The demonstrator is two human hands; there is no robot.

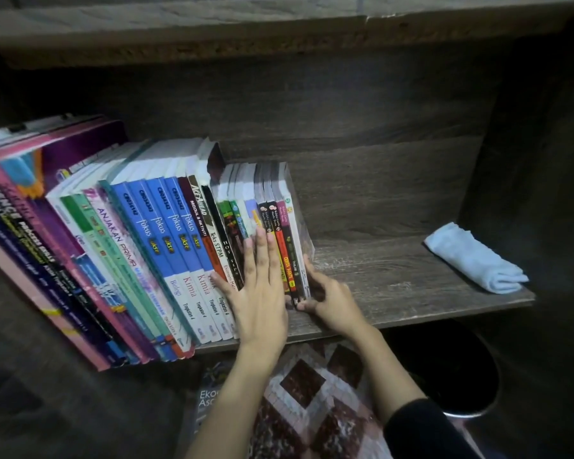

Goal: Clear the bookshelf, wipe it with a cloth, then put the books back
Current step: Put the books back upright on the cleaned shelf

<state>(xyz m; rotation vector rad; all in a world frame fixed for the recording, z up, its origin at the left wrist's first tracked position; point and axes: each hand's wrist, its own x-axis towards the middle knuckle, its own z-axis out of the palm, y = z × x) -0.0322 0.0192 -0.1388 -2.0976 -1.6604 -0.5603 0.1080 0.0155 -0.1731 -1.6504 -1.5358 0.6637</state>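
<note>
A row of books [166,240] stands on the dark wood shelf [395,286], leaning left and filling its left half. At the row's right end is a group of small paperbacks [279,226]. My left hand [262,293] lies flat with straight fingers against their spines. My right hand [332,299] curls round the right end of that group, thumb at the bottom front of the last book and fingers behind its cover. A folded light blue cloth [474,260] lies on the shelf at the far right.
The shelf's back panel and right side wall enclose the space, with another board overhead. Below the shelf lie a patterned rug [312,409], a book on the floor [206,402] and a dark round bin [458,379].
</note>
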